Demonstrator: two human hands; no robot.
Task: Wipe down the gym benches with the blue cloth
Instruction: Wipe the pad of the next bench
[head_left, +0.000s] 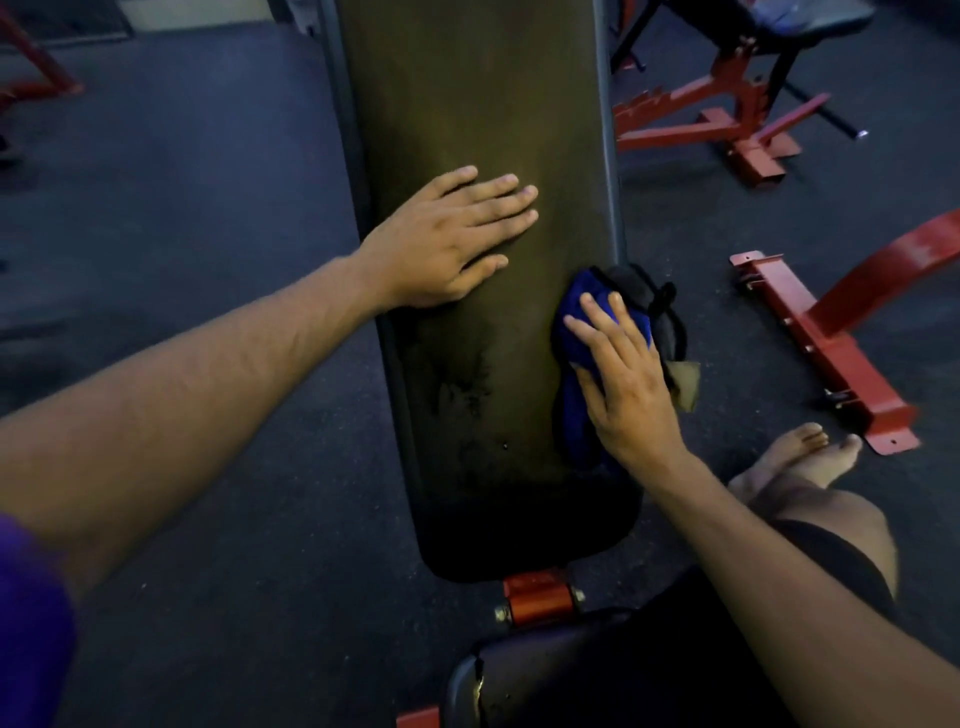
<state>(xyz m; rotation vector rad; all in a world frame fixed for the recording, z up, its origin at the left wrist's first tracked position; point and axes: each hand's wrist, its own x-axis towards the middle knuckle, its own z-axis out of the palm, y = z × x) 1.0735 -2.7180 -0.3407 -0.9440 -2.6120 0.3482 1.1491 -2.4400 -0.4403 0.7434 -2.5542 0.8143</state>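
Observation:
A long black padded gym bench (483, 119) runs away from me down the middle of the view, its lower pad worn and scuffed. My left hand (452, 239) lies flat on the bench's left side, fingers straight and spread. My right hand (623, 379) presses the blue cloth (576, 415) against the bench's right edge with straight fingers. The cloth is bunched and hangs partly over the side, most of it under my palm.
A second black seat pad (597, 675) sits below the red hinge (537, 597). Red frame parts (821, 353) lie on the dark floor at right, beside my bare foot (795, 457). Another red-framed bench (737, 98) stands at the back right.

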